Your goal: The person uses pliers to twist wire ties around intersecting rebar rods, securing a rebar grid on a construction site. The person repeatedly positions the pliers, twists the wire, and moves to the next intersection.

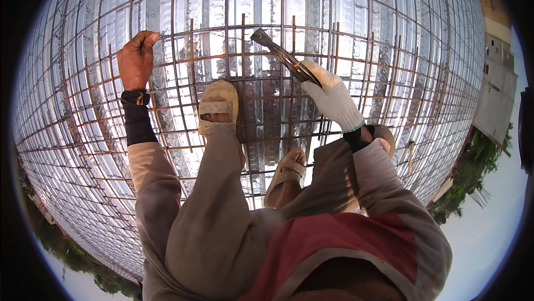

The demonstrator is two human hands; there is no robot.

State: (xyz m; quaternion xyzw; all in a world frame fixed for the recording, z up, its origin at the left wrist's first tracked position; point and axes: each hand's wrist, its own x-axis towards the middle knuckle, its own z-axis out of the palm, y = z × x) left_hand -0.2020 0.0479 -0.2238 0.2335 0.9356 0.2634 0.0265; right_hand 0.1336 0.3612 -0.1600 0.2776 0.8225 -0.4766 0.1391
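Observation:
My right hand (332, 94), in a white knitted glove, is closed around the handles of a pair of end-cutting pincers (286, 59). Their dark head lies over the rusty rebar mesh (311, 55), pointing up and to the left. My bare left hand (136, 61) pinches a thin tie wire (214, 33) between thumb and fingertips. This wire stretches rightward, close to a rebar, toward the pincers' head. Whether the jaws grip it is too small to tell. A dark band wraps the left wrist.
Ribbed, shiny metal decking (211, 1) lies beneath the crossing bars. My sandalled left foot (218, 109) and right foot (289, 170) stand within the grid. Short bar ends (243, 23) stick out near both hands. A pale building (497, 87) and trees (473, 162) lie beyond the right edge.

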